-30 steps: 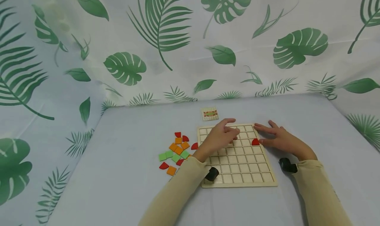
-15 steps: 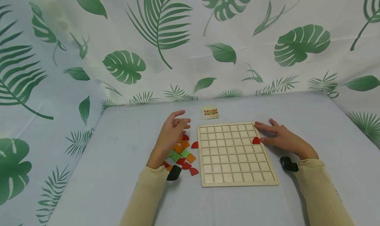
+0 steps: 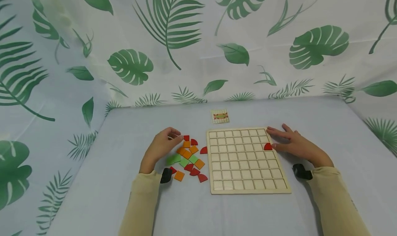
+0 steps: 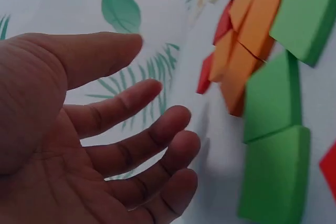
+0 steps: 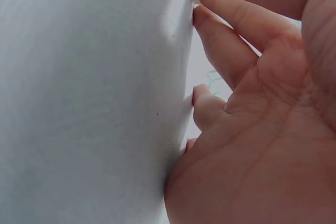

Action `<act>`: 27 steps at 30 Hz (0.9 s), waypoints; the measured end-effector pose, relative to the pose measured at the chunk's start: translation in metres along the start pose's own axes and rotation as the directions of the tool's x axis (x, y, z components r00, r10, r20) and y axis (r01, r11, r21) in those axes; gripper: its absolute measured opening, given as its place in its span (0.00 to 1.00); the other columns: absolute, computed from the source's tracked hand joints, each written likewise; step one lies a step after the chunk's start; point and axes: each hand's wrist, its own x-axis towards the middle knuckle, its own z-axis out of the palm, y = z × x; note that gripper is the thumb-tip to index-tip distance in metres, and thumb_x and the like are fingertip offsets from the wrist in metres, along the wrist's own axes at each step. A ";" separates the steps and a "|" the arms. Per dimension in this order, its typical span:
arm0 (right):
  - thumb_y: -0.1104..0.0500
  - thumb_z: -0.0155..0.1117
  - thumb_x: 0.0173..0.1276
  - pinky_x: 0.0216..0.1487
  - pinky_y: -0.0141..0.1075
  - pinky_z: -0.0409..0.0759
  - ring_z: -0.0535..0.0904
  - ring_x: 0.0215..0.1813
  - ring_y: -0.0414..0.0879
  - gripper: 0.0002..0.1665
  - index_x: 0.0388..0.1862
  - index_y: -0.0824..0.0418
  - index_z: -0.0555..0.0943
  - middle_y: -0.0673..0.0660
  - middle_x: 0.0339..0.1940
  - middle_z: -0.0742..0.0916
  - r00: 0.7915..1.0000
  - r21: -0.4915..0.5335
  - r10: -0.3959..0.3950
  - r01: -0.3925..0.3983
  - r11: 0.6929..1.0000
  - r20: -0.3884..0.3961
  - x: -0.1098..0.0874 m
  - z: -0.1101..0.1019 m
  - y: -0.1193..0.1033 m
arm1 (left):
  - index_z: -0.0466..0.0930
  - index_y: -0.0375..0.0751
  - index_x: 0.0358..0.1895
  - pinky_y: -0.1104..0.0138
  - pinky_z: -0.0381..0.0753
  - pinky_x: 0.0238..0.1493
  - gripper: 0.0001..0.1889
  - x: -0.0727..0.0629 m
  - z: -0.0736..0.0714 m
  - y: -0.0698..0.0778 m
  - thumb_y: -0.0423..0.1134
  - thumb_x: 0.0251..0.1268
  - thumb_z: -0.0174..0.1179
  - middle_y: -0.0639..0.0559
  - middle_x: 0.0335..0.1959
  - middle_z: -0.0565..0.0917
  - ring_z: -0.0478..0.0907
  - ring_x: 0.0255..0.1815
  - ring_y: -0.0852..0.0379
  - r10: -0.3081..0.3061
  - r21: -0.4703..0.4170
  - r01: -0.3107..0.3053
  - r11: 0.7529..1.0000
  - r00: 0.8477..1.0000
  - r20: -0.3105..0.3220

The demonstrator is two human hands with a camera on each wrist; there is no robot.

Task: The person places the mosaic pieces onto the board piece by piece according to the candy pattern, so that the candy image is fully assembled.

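Observation:
My left hand (image 3: 160,145) hovers at the left side of a loose pile of flat pieces, fingers relaxed and apart. The left wrist view shows nothing between its thumb and fingers, with green squares (image 4: 275,98) and orange squares (image 4: 257,22) beside them. Red quarter-circle pieces (image 3: 202,177) lie in the same pile. My right hand (image 3: 296,147) rests at the right edge of a wooden grid board (image 3: 238,156), fingertips right at its rim. Its thumb tip meets a red quarter-circle piece (image 3: 268,146) lying in a cell of the right column.
Behind the board lies a small pattern card (image 3: 220,116) with a red, orange and green design on a grid. A pale cloth covers the table (image 3: 124,132), and a leaf-print curtain (image 3: 192,57) hangs behind and at the sides.
My left hand has swung left from above the board, over the pile, to the pile's left side, and come lower. The right hand keeps its place at the board's edge.

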 end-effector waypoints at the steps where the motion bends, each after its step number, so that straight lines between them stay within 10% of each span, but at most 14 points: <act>1: 0.52 0.71 0.76 0.76 0.73 0.24 0.33 0.85 0.77 0.44 0.83 0.65 0.65 0.74 0.84 0.60 1.000 -0.002 0.004 -0.004 1.000 0.000 0.000 0.000 0.000 | 0.81 0.37 0.59 0.47 0.79 0.61 0.17 0.001 0.001 -0.002 0.45 0.79 0.63 0.43 0.54 0.84 0.79 0.57 0.43 -0.008 0.017 0.007 1.000 1.000 0.013; 12: 0.53 0.71 0.76 0.75 0.73 0.24 0.33 0.85 0.76 0.44 0.83 0.65 0.66 0.72 0.85 0.60 1.000 0.018 -0.003 0.003 1.000 -0.002 -0.002 0.000 -0.003 | 0.82 0.38 0.55 0.50 0.76 0.54 0.16 0.009 0.020 -0.008 0.41 0.72 0.70 0.43 0.49 0.77 0.71 0.55 0.43 0.018 0.225 -0.026 0.974 0.999 0.037; 27: 0.51 0.73 0.74 0.75 0.73 0.23 0.32 0.85 0.75 0.44 0.82 0.65 0.67 0.69 0.85 0.62 1.000 0.023 0.005 -0.005 1.000 0.001 0.000 -0.001 0.000 | 0.80 0.36 0.51 0.52 0.78 0.56 0.12 0.007 0.019 -0.008 0.38 0.73 0.69 0.44 0.48 0.79 0.73 0.52 0.44 0.017 0.187 -0.023 0.982 0.999 0.037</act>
